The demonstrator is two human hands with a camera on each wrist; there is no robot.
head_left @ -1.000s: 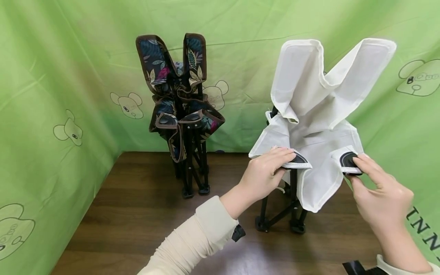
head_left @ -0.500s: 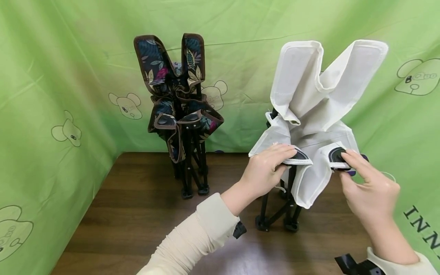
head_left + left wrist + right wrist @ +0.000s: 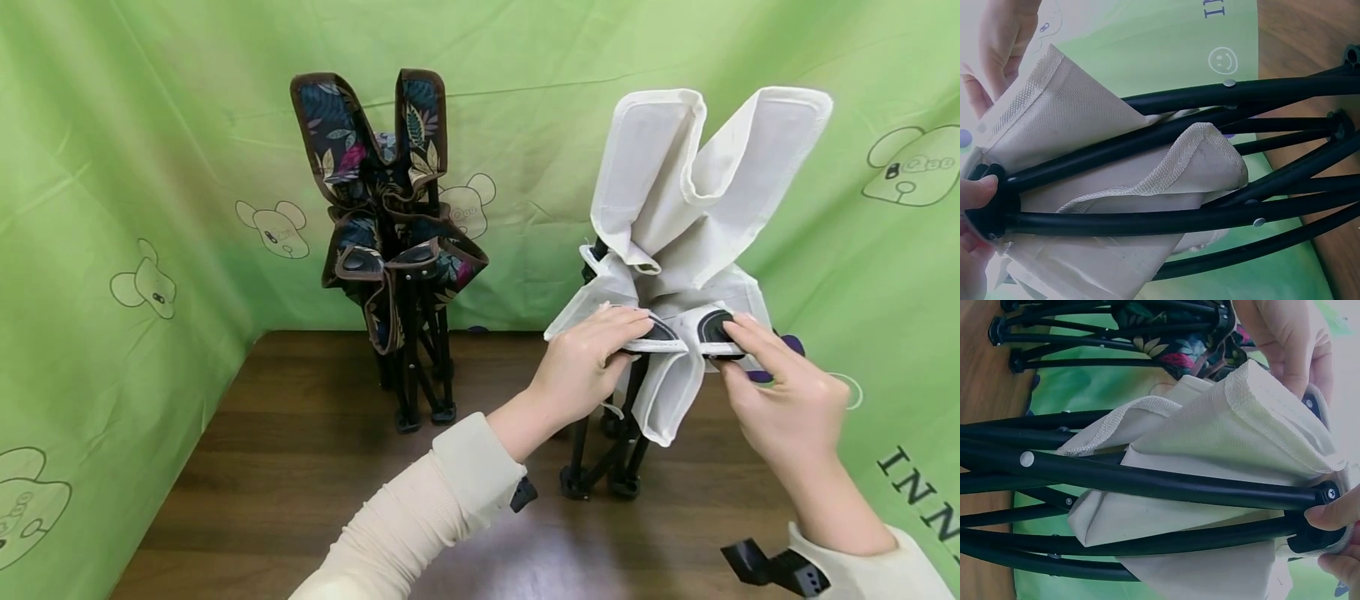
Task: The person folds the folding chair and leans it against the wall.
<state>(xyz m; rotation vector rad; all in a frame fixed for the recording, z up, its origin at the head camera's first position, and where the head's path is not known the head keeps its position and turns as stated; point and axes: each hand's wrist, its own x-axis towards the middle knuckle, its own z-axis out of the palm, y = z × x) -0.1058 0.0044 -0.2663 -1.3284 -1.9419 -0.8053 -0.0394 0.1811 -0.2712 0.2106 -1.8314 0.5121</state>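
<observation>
A white folding chair with black tube legs stands half folded on the right of the wooden surface. My left hand grips its left front seat corner, thumb below and fingers over the black corner patch. On the other front corner, my right hand pinches the second black patch the same way. The two corners are close together, and white seat fabric folds down between them. Both wrist views show a thumb against a black corner joint where crossing tubes meet.
A folded dark floral chair stands upright to the left on the wooden surface. Green printed cloth hangs behind and along both sides. Black wrist mounts sit at the cuffs.
My right hand has moved left with its corner, bringing it nearer the left one. The chair's legs and back have drawn closer together; my left hand has shifted only slightly.
</observation>
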